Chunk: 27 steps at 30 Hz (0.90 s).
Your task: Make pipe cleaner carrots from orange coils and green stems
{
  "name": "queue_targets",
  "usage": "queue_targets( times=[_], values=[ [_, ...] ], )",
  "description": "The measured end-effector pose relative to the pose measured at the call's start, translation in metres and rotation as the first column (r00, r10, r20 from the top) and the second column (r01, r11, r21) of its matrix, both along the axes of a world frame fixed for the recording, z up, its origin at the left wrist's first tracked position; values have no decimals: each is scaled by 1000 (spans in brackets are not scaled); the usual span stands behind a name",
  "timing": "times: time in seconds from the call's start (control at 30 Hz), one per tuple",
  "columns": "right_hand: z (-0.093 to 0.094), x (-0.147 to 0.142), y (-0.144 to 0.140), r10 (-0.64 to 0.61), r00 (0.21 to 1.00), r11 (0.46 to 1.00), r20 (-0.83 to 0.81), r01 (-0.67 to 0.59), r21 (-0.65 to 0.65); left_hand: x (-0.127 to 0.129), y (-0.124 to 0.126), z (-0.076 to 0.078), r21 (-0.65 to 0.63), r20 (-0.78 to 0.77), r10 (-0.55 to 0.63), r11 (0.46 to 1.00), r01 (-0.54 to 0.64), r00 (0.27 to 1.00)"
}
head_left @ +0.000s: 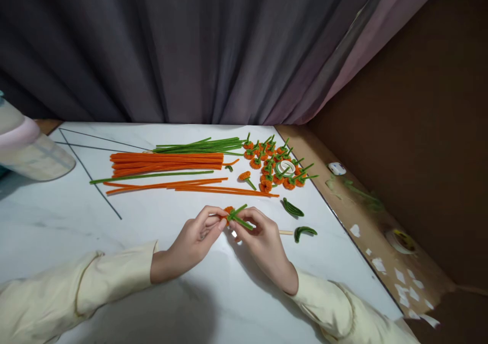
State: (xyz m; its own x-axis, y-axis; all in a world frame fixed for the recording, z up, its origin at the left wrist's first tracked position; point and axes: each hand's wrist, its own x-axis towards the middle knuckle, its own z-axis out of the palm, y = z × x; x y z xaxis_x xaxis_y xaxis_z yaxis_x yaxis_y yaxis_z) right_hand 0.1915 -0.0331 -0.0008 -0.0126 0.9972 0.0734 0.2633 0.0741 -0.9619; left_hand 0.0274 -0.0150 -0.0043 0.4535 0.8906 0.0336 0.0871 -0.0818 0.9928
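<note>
At the far left edge of the tabletop (57, 217) a plastic jar (26, 151) stands with its base partly over the edge of view, well apart from the hands, so it looks safe from a knock unless an elbow swings wide. Further right, toward the back edge, loose orange pipe cleaners (168, 163) lie in a bundle with green pipe cleaners (202, 145) just behind them, and a few orange ones have strayed forward; a sleeve dragged across could roll these out of order. Near the front middle of the tabletop the left hand (186, 247) pinches a small orange flower (230, 212) between thumb and fingertips, and the right hand (263, 245) is closed on its green stem (241, 221), the two hands almost touching. The likely trouble sits here: the flower is small and springy, and a hard twist of the stem could, in my judgement, uncoil the orange head or let it slip from the pinch. A wire end might also prick a fingertip. Right of the hands lie two green leaves (293, 208), one on a thin stick (285, 232), close enough for the right wrist to nudge. Near the back right corner a pile of finished flowers (274, 163) surrounds a white tape roll (286, 167), close to the right edge, where a push could send some over.
</note>
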Motion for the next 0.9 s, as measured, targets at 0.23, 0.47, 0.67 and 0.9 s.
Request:
queue_targets(
  times=[0.23,0.47,0.67,0.9],
  values=[
    [-1,1,0,90,995,996,-35,-89,29,1,4,0,11,-91,11,1000,-10,996],
    [0,-2,1,129,977,991,-169,-131,4,8,6,-2,82,-168,105,992,-92,980],
    [-4,-2,5,75,979,996,-188,-66,55,16,9,0,64,-134,158,987,-151,978],
    [-6,4,9,5,994,994,-108,6,105,21,9,9,-11,-131,132,991,-135,983]
  ],
)
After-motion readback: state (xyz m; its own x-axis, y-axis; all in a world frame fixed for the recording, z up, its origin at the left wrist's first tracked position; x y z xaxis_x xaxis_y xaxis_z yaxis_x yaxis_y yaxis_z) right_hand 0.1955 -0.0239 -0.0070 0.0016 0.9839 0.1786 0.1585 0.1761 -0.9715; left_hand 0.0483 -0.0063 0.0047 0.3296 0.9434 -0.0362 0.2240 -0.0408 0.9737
